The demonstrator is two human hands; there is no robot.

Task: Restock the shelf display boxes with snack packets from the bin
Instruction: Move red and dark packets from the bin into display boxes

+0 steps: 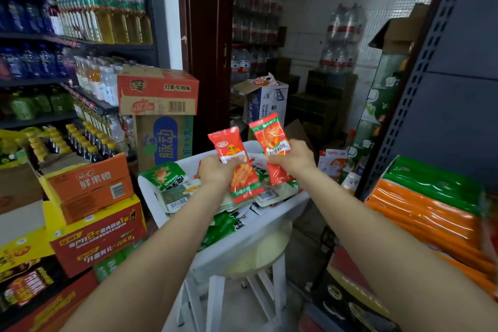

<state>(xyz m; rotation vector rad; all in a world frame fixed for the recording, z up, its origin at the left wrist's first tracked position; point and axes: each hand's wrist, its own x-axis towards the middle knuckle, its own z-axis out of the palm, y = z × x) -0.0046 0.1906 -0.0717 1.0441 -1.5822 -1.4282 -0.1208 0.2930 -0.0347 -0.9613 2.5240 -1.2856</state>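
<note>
A white bin [285,210] sits on a white stool [258,256] in the aisle, filled with several green and red snack packets [172,183]. My left hand [215,172] grips a red packet [237,159] by its middle, held upright above the bin. My right hand [293,156] grips another red packet with a green band [269,135], also raised above the bin. A shelf display box of orange and green packets [431,210] lies at the right edge.
Stacked cartons [94,213] and drink shelves [102,21] line the left. A carton stack [161,116] stands behind the bin. A dark perforated shelf upright [420,75] rises at the right. A storeroom with bottled water lies behind.
</note>
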